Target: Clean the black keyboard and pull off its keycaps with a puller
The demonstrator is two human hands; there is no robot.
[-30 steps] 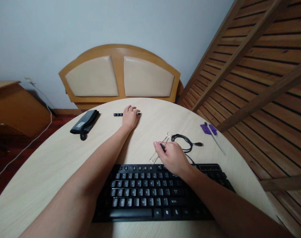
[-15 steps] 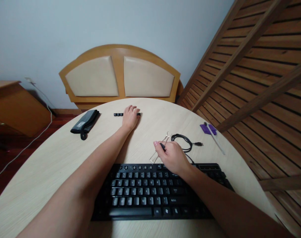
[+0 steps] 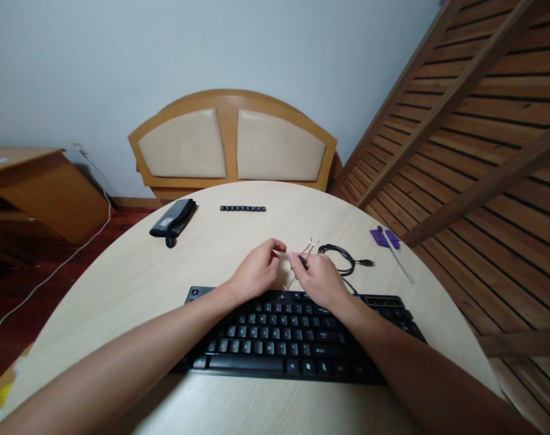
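Observation:
A black keyboard (image 3: 297, 338) lies on the round light-wood table (image 3: 134, 284) in front of me. My right hand (image 3: 323, 281) sits just beyond its top edge, closed on a wire keycap puller (image 3: 307, 249) with a dark handle. My left hand (image 3: 257, 272) has come beside it, fingers pinched together at the puller's near end, touching the right fingertips. What the left fingers hold, if anything, is too small to make out. A row of several black keycaps (image 3: 243, 208) lies at the far side of the table.
A grey pouch (image 3: 173, 219) lies far left on the table. The keyboard's coiled black cable (image 3: 342, 257) sits right of my hands. Purple pieces and a white stick (image 3: 390, 241) lie near the right edge. A wooden chair back (image 3: 232, 145) stands behind the table.
My left hand left the keycap row at the far side and drew back to meet my right hand above the keyboard. The row now lies uncovered. The view shifted slightly.

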